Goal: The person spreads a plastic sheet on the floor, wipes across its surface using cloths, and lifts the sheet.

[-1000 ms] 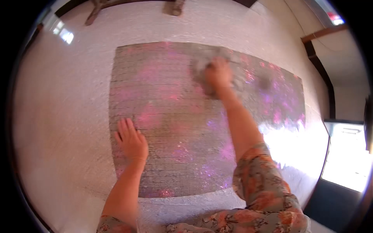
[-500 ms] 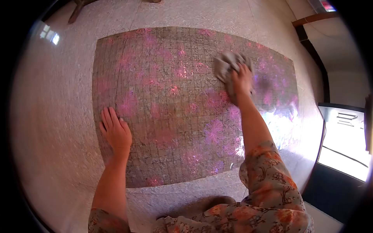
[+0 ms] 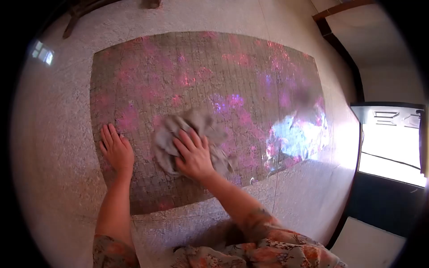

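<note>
A transparent patterned plastic mat (image 3: 147, 96) with pink and purple shiny flowers and a dark grid lies spread on the floor. My left hand (image 3: 118, 148) rests flat near its left edge, fingers outstretched, with nothing in it. Over the mat's lower middle, my right hand (image 3: 195, 156) presses down on a bunched grey cloth (image 3: 167, 138) and holds it against the surface. The cloth's edges spill out around the fingers and are slightly blurred.
Pale textured floor (image 3: 58, 134) surrounds the mat. Dark furniture legs (image 3: 73, 18) stand at the upper left. On the right are a dark-framed panel (image 3: 384, 219) and a bright opening (image 3: 389, 154), whose glare (image 3: 297, 134) falls on the mat's right side.
My right hand has swept the cloth from the mat's upper right down and left to the lower middle. The left hand stays flat on the mat, and the whole view has shifted slightly.
</note>
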{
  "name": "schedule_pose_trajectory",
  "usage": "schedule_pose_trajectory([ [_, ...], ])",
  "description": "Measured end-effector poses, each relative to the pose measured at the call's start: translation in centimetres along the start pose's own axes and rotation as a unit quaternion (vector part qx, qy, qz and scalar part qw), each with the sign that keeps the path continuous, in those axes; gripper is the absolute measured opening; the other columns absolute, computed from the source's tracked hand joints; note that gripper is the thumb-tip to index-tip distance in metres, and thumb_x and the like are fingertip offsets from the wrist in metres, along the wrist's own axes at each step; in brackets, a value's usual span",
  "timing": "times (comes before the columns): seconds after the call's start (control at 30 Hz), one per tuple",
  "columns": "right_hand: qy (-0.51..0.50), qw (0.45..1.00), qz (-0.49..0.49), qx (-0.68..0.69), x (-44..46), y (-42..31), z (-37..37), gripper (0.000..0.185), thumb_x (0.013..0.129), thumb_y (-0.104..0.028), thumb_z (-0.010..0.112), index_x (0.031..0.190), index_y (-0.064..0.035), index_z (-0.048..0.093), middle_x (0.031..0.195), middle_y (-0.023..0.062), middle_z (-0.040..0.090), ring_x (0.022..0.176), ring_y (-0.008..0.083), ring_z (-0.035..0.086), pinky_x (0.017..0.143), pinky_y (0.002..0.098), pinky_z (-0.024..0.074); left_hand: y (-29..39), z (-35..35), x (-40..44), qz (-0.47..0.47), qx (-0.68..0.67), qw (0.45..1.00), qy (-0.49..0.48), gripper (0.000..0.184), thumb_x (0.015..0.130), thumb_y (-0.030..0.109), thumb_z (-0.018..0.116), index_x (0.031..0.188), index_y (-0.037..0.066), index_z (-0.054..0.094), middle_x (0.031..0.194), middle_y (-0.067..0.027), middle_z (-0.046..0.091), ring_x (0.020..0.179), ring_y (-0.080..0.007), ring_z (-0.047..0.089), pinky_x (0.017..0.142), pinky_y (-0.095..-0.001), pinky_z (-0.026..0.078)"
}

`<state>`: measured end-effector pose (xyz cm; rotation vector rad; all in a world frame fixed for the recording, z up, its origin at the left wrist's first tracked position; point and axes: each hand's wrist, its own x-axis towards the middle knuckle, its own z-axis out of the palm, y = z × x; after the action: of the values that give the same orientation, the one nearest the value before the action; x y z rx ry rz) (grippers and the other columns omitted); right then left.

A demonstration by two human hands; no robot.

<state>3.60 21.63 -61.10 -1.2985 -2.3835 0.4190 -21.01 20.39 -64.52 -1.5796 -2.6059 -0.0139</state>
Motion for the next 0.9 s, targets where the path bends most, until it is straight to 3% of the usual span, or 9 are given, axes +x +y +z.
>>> schedule_pose_trajectory([
  [0.13, -0.036, 0.997, -0.063, 0.023, 4.8, 3.6, 1.0, 0.047, 0.073, -0.030, 0.061, 0.117, -0.0161, 0.056, 0.132, 0.0095, 0.046, 0.122, 0.0324, 0.039, 0.097, 0.0519, 0.0306, -0.1, -0.8, -0.1, 0.017, -0.031, 0.999, -0.012, 0.048, 0.095, 0.019, 0.034, 0.138, 0.001, 0.029, 0.145, -0.0172, 0.025, 0.135, -0.0309, 0.023, 0.108, -0.0474, 0.017],
  [0.3, 0.067, 0.997, 0.002, -0.049, 8.4, 10.9, 0.1, 0.044, 0.077, -0.032, 0.060, 0.117, -0.0141, 0.057, 0.128, 0.0087, 0.049, 0.120, 0.0302, 0.042, 0.100, 0.0467, 0.0318, 0.1, -0.4, 0.0, 0.008, -0.019, 1.000, -0.003, 0.049, 0.094, 0.022, 0.036, 0.138, 0.002, 0.031, 0.145, -0.0152, 0.027, 0.136, -0.0285, 0.022, 0.108, -0.0463, 0.018],
  [0.43, 0.136, 0.985, 0.080, -0.077, 3.7, 18.2, -3.7, 0.042, 0.078, -0.028, 0.062, 0.116, -0.0104, 0.056, 0.126, 0.0123, 0.050, 0.116, 0.0339, 0.046, 0.095, 0.0451, 0.0397, -0.4, 0.4, 0.0, 0.006, -0.014, 1.000, 0.006, 0.050, 0.092, 0.023, 0.038, 0.137, 0.003, 0.032, 0.145, -0.0149, 0.028, 0.136, -0.0281, 0.023, 0.107, -0.0465, 0.019],
  [0.47, 0.130, 0.984, 0.111, -0.052, 1.8, 20.2, -5.3, 0.041, 0.080, -0.027, 0.060, 0.117, -0.0105, 0.056, 0.128, 0.0131, 0.050, 0.118, 0.0333, 0.045, 0.096, 0.0442, 0.0393, -0.5, 0.4, 0.0, -0.003, -0.005, 1.000, 0.003, 0.050, 0.092, 0.023, 0.038, 0.137, 0.003, 0.032, 0.145, -0.0149, 0.028, 0.136, -0.0281, 0.023, 0.107, -0.0465, 0.019],
  [0.5, 0.140, 0.967, 0.157, -0.142, -1.1, 23.5, -5.7, 0.040, 0.080, -0.027, 0.061, 0.116, -0.0110, 0.058, 0.128, 0.0128, 0.051, 0.118, 0.0328, 0.046, 0.098, 0.0432, 0.0381, -0.3, 0.4, 0.0, 0.003, -0.010, 1.000, 0.013, 0.049, 0.092, 0.022, 0.037, 0.138, 0.003, 0.032, 0.145, -0.0156, 0.028, 0.135, -0.0284, 0.023, 0.107, -0.0458, 0.019],
  [0.57, 0.136, 0.955, 0.194, -0.179, -5.4, 27.1, -8.9, 0.040, 0.082, -0.031, 0.059, 0.116, -0.0097, 0.059, 0.128, 0.0129, 0.050, 0.118, 0.0332, 0.045, 0.100, 0.0430, 0.0351, -0.4, 0.5, 0.1, 0.004, -0.011, 1.000, 0.025, 0.049, 0.092, 0.022, 0.036, 0.138, 0.003, 0.031, 0.144, -0.0164, 0.028, 0.135, -0.0288, 0.024, 0.107, -0.0451, 0.019],
  [0.7, 0.160, 0.929, 0.247, -0.225, -9.1, 29.3, -10.6, 0.045, 0.087, -0.036, 0.050, 0.122, -0.0077, 0.056, 0.130, 0.0137, 0.049, 0.121, 0.0341, 0.042, 0.102, 0.0429, 0.0320, -0.5, 0.5, 0.0, 0.011, -0.019, 0.999, 0.043, 0.050, 0.091, 0.024, 0.037, 0.136, 0.003, 0.034, 0.143, -0.0155, 0.031, 0.135, -0.0278, 0.025, 0.107, -0.0454, 0.019],
  [0.9, 0.156, 0.919, 0.258, -0.256, -8.9, 30.0, -10.3, 0.045, 0.086, -0.040, 0.050, 0.122, -0.0146, 0.056, 0.133, 0.0070, 0.048, 0.121, 0.0324, 0.042, 0.101, 0.0434, 0.0323, -0.4, 0.8, 0.0, 0.002, -0.001, 0.999, 0.034, 0.051, 0.092, 0.025, 0.037, 0.137, 0.003, 0.033, 0.144, -0.0151, 0.031, 0.135, -0.0276, 0.025, 0.108, -0.0444, 0.018],
])
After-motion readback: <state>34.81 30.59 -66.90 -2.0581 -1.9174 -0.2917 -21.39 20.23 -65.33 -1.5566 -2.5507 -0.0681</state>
